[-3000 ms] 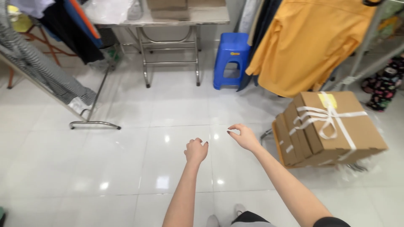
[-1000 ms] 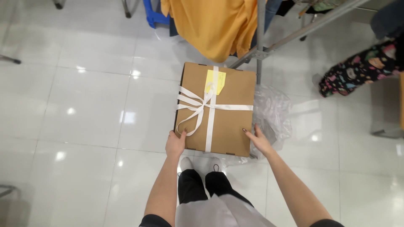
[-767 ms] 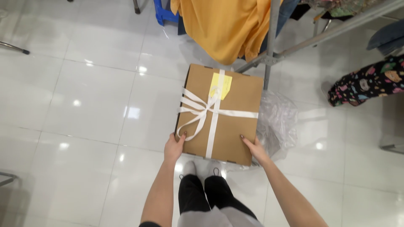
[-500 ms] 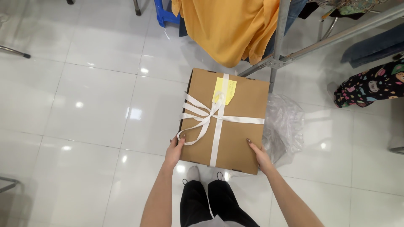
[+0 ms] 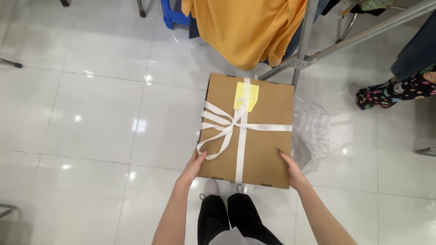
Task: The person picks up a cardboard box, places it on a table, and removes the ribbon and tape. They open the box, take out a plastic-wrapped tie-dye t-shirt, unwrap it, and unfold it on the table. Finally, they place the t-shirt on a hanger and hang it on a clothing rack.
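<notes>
Cardboard box (image 5: 263,136) now higher off the tiled floor (image 5: 91,113). Left hand (image 5: 194,165) and right hand (image 5: 293,170) grip its near corners; fingers underneath probably, hidden.

fingers (image 5: 285,156) mostly hidden under box (image 5: 254,149); yellow garment (image 5: 245,27) cut off at top

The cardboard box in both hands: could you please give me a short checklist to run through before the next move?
1. Left hand on the near left edge of the cardboard box: ok.
2. Right hand on the near right edge: ok.
3. White ribbon tied, bow intact: ok.
4. Yellow tag tucked under the ribbon: ok.
5. Fingers under the box: cannot tell.
6. Path ahead: not ok, metal rack and clear plastic bag close by.
</notes>
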